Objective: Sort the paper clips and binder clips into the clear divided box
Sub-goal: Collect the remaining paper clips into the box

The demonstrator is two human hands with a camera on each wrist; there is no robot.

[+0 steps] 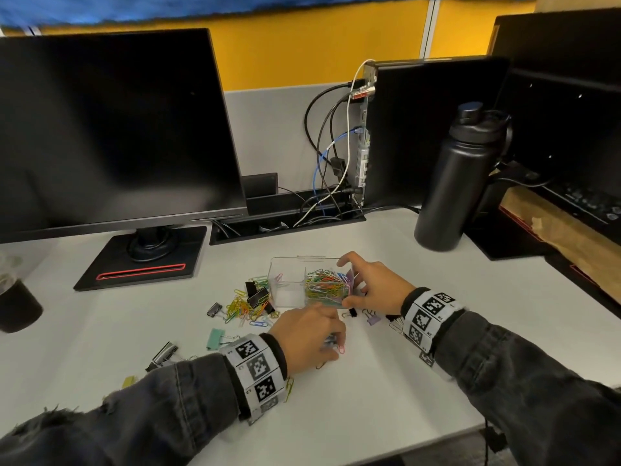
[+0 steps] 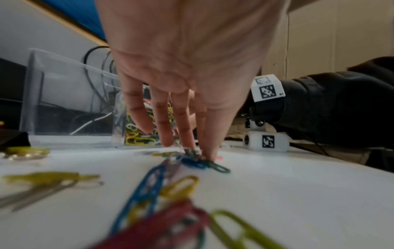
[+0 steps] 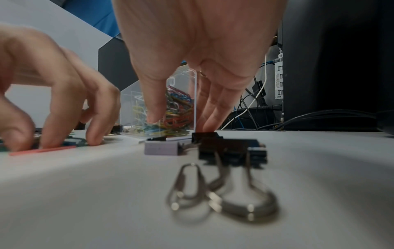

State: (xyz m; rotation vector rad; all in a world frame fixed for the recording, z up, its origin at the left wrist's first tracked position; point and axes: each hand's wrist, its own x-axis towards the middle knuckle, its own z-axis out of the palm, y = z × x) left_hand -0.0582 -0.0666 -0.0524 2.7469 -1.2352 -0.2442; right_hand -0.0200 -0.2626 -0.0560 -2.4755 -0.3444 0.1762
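The clear divided box (image 1: 285,290) stands mid-desk. Its right compartment is packed with coloured paper clips (image 1: 327,285); the left one looks almost bare. My right hand (image 1: 353,284) grips the box's right end, thumb on the front wall and index finger over the back rim; the right wrist view (image 3: 181,121) shows the same grip. In front of the box my left hand (image 1: 332,344) pinches a small bunch of paper clips (image 2: 198,162) against the desk. A loose pile of clips and black binder clips (image 1: 250,304) lies left of the box.
Scattered binder clips: mint (image 1: 215,338), silver-black (image 1: 164,354), lilac (image 1: 373,319), black (image 3: 232,151) under my right wrist. A monitor stand (image 1: 144,260) sits back left, a black bottle (image 1: 457,183) back right, a dark cup (image 1: 16,304) far left, a cable tray (image 1: 285,220) behind.
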